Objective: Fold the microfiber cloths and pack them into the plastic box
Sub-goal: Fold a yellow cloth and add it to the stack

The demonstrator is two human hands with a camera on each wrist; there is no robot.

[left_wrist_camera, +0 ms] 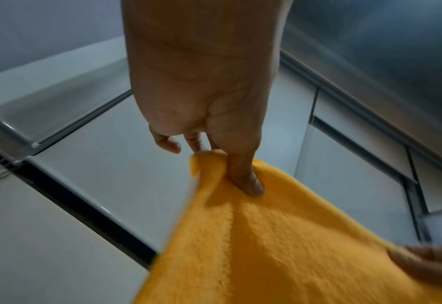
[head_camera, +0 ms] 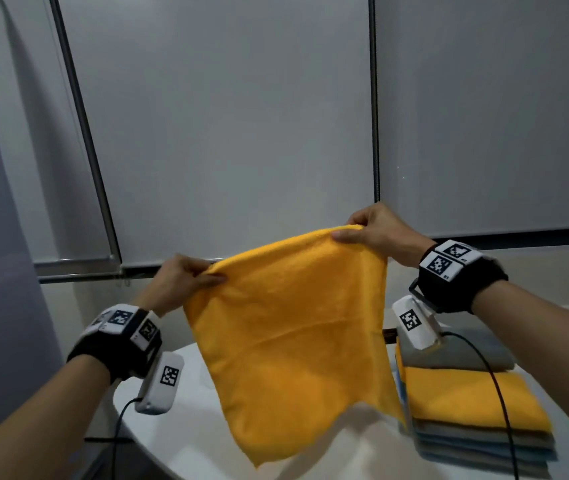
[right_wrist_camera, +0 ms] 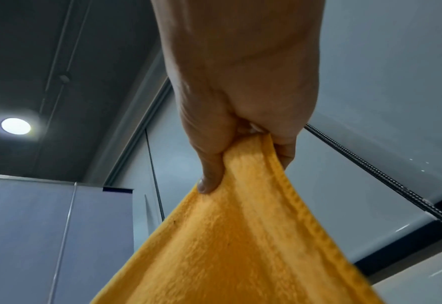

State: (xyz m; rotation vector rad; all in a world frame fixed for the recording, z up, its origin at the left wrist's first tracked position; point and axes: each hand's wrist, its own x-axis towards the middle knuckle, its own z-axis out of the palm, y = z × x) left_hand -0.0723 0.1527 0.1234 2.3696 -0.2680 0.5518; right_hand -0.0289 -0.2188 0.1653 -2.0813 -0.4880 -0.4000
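Observation:
An orange microfiber cloth (head_camera: 293, 334) hangs spread out in the air above the white table (head_camera: 186, 441). My left hand (head_camera: 186, 277) pinches its upper left corner, and my right hand (head_camera: 369, 230) pinches its upper right corner, held a little higher. In the left wrist view the thumb presses into the orange cloth (left_wrist_camera: 279, 236) while my left hand (left_wrist_camera: 214, 160) grips the corner. Seen from the right wrist, my right hand (right_wrist_camera: 243, 148) has thumb and fingers closed on the hemmed corner of the cloth (right_wrist_camera: 240, 246). The plastic box is not in view.
A stack of cloths (head_camera: 477, 420), orange on top with grey and blue ones beneath, lies on the table at the right. A grey cloth (head_camera: 463, 351) lies behind it. Closed roller blinds (head_camera: 227, 126) cover the wall behind. Cables hang from both wrist cameras.

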